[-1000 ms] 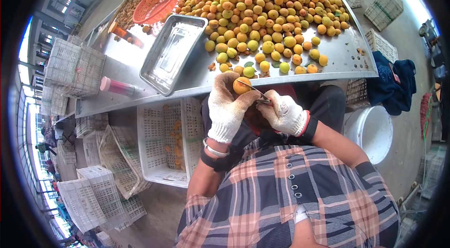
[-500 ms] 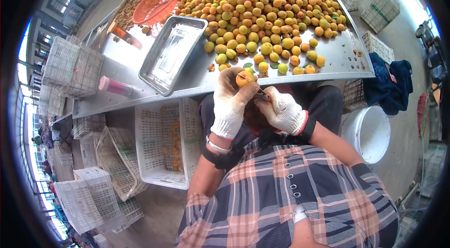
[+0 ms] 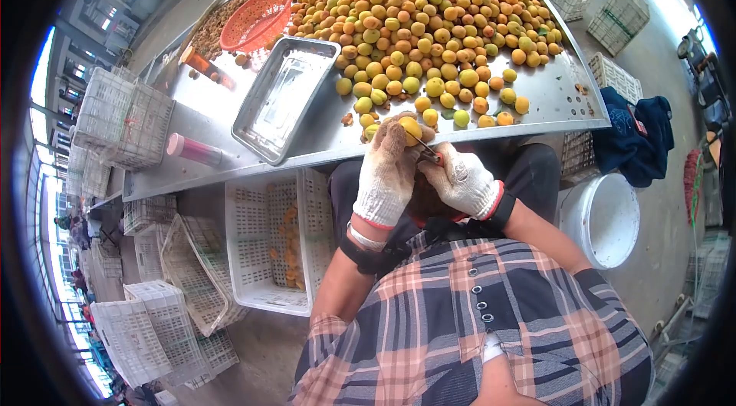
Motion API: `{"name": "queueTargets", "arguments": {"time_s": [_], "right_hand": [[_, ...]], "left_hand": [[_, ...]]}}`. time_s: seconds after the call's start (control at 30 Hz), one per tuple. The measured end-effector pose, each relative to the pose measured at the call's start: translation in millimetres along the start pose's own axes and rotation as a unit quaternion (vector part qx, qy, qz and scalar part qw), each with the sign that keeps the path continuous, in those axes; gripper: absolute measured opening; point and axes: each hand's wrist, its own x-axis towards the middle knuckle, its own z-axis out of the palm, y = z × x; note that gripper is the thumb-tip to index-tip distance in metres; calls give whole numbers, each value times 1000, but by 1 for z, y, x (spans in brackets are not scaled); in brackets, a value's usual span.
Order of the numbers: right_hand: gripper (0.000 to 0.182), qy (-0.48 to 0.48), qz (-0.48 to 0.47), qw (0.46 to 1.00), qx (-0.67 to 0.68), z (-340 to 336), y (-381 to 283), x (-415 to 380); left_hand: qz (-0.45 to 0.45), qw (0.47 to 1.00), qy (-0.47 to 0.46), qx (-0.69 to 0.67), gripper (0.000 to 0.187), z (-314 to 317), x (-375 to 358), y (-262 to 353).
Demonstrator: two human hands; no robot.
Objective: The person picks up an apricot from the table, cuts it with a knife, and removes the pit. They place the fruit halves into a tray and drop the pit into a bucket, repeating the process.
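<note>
My left hand (image 3: 389, 168), in a white knit glove stained brown at the fingertips, pinches a yellow-orange apricot (image 3: 410, 131) at the table's front edge. In my right hand (image 3: 460, 178), gloved the same way, is a small knife-like tool (image 3: 432, 153) with a thin dark metal end and some red near the grip. Its tip meets the lower right side of the apricot; the rest of the handle is hidden in my fist. Just beyond my hands, a large heap of apricots (image 3: 429, 30) covers much of the metal table (image 3: 548, 103).
A metal tray (image 3: 244, 118) lies left of the heap, near an orange-red basket (image 3: 245, 19) and a pink-lidded jar (image 3: 192, 147). Below the edge stands a white crate (image 3: 253, 245) holding some orange pieces. A white bucket (image 3: 609, 222) is at right, by dark blue cloth (image 3: 632, 134).
My left hand has turned the apricot, so a yellower side faces up. The tool's thin metal end shows more clearly against it. The view has shifted slightly.
</note>
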Motion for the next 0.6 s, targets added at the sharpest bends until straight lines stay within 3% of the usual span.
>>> {"name": "queueTargets", "arguments": {"time_s": [0.23,0.4,0.47,0.53,0.6], "right_hand": [[25,22,-2,1000,-5,0,3,3],[23,42,-3,999,34,7,12,3],[23,41,0,998,44,6,12,3],[23,36,0,997,64,4,12,4],[23,28,10,997,67,5,10,6]], "left_hand": [[109,985,17,130,42,17,7,1],[-29,998,24,-46,40,9,11,-6],[-39,999,17,-32,40,7,12,-7],[39,995,33,87,39,10,14,-8],[67,992,33,103,38,12,13,-9]]}}
